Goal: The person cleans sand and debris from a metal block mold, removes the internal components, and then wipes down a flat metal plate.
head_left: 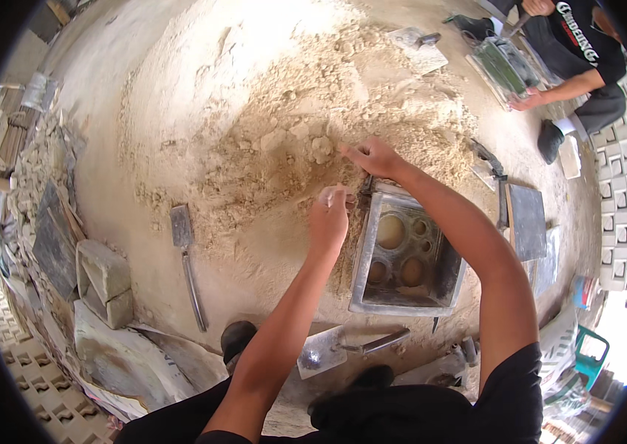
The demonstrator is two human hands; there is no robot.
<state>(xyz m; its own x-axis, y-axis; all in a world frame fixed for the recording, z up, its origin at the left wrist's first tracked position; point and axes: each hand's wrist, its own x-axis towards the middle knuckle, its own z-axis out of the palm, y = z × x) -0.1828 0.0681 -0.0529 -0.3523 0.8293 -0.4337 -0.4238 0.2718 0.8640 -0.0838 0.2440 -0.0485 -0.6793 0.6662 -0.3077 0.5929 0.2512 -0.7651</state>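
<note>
A grey metal mould box [360, 292] with several round forms on its inner floor stands in front of me, slightly right. Just past its far left corner, my left hand [330, 218] is closed around a small pale, translucent thing [329, 194] that looks like thin plastic. My right hand [376, 158] is over the box's far edge with fingers curled together, close to clumps of damp sand [321, 148]. Whatever it pinches, if anything, I cannot make out. A dark latch or handle [365, 189] sits on the box's corner between my hands.
Loose sand [269, 103] spreads ahead. A long-handled scraper [182, 229] lies left, a trowel [324, 351] by my feet. Concrete blocks [102, 277] edge the left; a dark board [526, 222] stands right. At upper right another person [587, 74] handles a similar mould [502, 66].
</note>
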